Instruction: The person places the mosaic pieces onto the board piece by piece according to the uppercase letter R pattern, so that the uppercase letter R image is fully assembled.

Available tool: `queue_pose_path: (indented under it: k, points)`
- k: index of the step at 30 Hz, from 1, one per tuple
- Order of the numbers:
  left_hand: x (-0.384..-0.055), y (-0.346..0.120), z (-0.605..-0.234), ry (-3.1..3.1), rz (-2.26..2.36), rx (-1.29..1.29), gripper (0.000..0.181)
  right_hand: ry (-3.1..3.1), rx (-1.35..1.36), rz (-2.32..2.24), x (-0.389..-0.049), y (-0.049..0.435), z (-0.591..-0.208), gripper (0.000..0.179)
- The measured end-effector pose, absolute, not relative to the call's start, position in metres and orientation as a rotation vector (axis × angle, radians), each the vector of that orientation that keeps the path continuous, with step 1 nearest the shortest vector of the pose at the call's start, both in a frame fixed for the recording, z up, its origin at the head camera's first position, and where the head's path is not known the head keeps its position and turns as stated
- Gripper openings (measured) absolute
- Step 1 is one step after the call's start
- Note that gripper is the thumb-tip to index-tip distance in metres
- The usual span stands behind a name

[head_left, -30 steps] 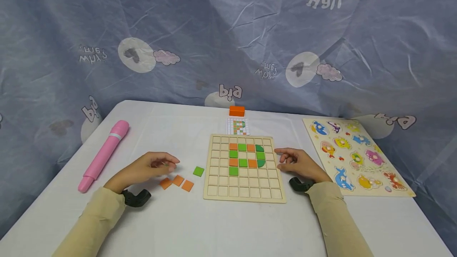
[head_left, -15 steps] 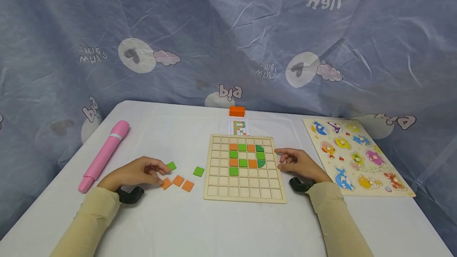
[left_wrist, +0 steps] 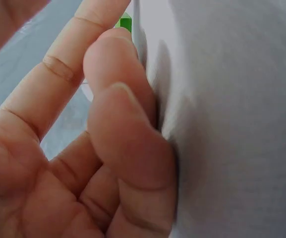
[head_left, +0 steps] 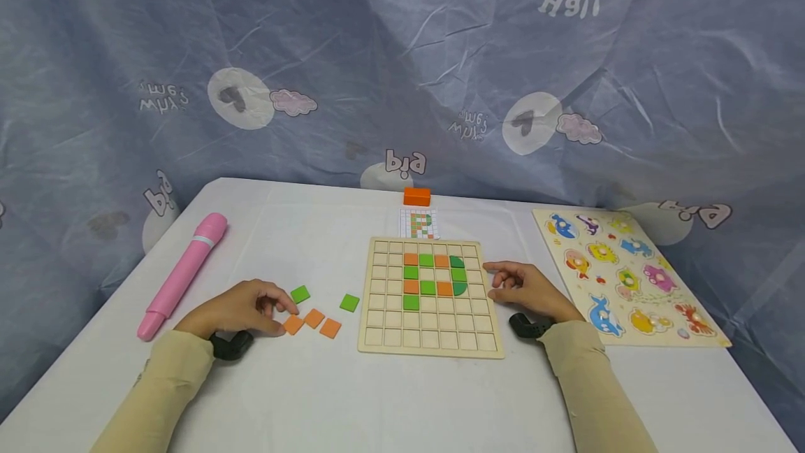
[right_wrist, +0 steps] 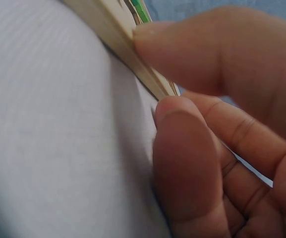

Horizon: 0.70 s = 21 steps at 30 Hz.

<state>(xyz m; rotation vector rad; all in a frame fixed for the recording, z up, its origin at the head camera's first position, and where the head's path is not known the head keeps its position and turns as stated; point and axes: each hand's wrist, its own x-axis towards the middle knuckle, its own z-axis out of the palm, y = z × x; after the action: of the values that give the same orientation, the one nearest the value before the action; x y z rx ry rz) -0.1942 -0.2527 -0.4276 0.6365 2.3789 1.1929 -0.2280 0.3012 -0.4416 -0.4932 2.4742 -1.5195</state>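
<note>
In the head view my left hand (head_left: 242,307) rests low over the table, thumb and index fingertips right at the near edges of an orange square tile (head_left: 293,325). Two more orange tiles (head_left: 314,318) lie just right of it, with a green tile (head_left: 300,293) behind and another green tile (head_left: 349,303) nearer the board. That orange tile is hidden in the left wrist view. My right hand (head_left: 525,289) touches the right edge of a wooden grid board (head_left: 390,338) with its fingertips; in the right wrist view a fingertip (right_wrist: 150,42) rests against the board's side.
Green and orange tiles sit in the board's upper cells. Behind it lie a patterned card (head_left: 418,224) and an orange block (head_left: 417,196). A pink stick-like object (head_left: 182,275) is at the left, an animal peg puzzle (head_left: 619,264) at the right.
My left hand has drawn back left and down, uncovering the green tile, and its fingertips have come to the leftmost orange tile. The right hand and the board have stayed put.
</note>
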Motion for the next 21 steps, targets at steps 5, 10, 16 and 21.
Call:
queue_pose_path:
  k: [5,10,16,21]
  points:
    - [-0.196,-0.255,-0.43,2.368,1.221,0.624,0.028,2.479,-0.499,-1.519,-0.228,0.301,-0.442,0.055]
    - [-0.198,-0.257,-0.431,2.326,1.276,0.657,0.026,2.479,-0.505,-1.52,-0.228,0.301,-0.443,0.055]
    - [-0.199,-0.252,-0.425,2.332,1.347,0.643,0.029,2.471,-0.495,-1.522,-0.228,0.301,-0.443,0.055]
    - [-0.2,-0.233,-0.418,2.42,1.389,0.537,0.033,2.476,-0.494,-1.519,-0.229,0.302,-0.443,0.055]
